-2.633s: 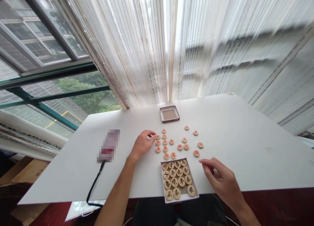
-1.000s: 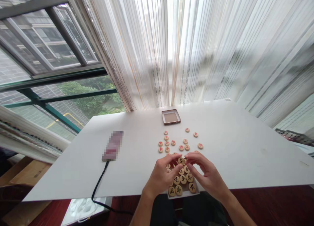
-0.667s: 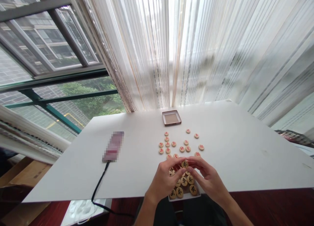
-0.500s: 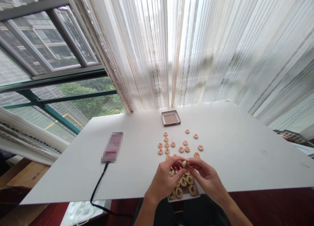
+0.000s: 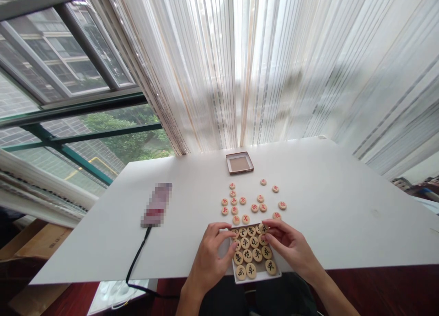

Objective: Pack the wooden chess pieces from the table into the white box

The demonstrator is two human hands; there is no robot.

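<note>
A shallow white-rimmed box stands at the table's near edge, with rows of round wooden Chinese chess pieces bearing black characters in it, such as a piece near its middle. My right hand pinches one black-lettered xiangqi piece between thumb and fingers, tilted over the box's far right corner. At the box's left side is my left hand, fingers apart and curved, their tips over the rim and the leftmost pieces. A gap shows in the nearest row.
Red-lettered xiangqi pieces lie scattered beyond the box. Farther back sits a shallow open lid. A blurred pinkish object with a black cable lies on the white table at left. Curtains hang behind.
My hands have moved apart. The left has drawn back to the box's left edge, while the right has carried the piece slightly right, over the far corner. More of the box now shows.
</note>
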